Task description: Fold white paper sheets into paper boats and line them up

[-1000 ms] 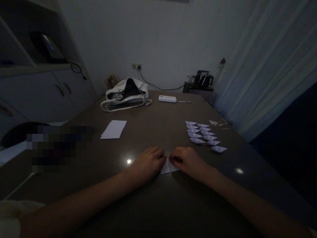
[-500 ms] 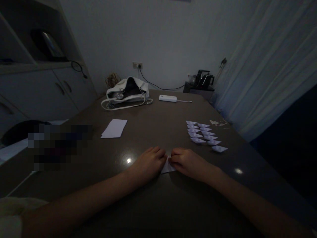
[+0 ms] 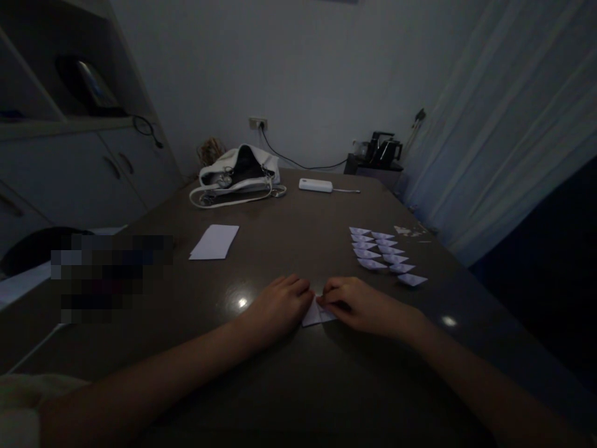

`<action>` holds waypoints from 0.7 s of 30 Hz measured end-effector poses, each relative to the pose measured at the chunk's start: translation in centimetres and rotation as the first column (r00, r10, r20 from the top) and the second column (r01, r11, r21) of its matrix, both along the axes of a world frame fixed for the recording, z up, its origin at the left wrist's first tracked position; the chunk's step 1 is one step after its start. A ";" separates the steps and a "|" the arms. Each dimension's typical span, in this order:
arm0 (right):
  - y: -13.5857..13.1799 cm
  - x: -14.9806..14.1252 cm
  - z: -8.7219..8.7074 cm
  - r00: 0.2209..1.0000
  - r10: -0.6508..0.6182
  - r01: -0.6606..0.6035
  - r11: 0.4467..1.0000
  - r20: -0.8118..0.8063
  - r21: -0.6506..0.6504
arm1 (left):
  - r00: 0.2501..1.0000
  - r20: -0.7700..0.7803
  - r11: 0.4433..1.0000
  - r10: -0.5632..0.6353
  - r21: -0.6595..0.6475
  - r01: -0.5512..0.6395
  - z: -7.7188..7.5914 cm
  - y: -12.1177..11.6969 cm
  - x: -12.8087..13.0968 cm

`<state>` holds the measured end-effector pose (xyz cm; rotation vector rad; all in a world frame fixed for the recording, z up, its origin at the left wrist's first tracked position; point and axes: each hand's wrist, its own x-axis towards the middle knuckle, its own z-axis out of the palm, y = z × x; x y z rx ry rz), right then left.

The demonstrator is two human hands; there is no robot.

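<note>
A small folded piece of white paper [image 3: 319,315] lies on the dark table in front of me, partly covered by my fingers. My left hand [image 3: 284,306] rests on its left side, fingers curled together at the paper's edge. From the right, my right hand [image 3: 355,305] pinches at the upper part of the same paper, thumb and fingertips close together. Several folded paper boats [image 3: 372,264] stand in two columns to the right, beyond my right hand. A stack of white paper sheets [image 3: 214,242] lies to the left, farther back.
Near the back edge sit a white handbag [image 3: 237,177] and a white power strip-like device [image 3: 316,185] with a short cable. White paper scraps [image 3: 409,231] lie at the right edge. A black kettle [image 3: 388,151] stands beyond the table. The left side is pixelated.
My right hand has shifted slightly, its fingers lifting a little, so more of the folded paper's right side shows. My left hand stays nearly still.
</note>
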<state>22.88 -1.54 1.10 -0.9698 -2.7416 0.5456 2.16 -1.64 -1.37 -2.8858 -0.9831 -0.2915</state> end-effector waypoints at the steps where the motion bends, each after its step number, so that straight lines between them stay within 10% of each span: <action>1: 0.0 0.0 -0.1 1.000 0.003 -0.003 1.000 -0.005 -0.002 | 1.000 0.005 1.000 0.001 -0.006 -0.001 0.0 0.0 0.0; 21: 0.3 -0.1 -0.4 0.999 -0.026 0.025 0.999 -0.030 -0.034 | 1.000 -0.017 1.000 -0.006 0.012 0.006 0.4 0.0 -0.3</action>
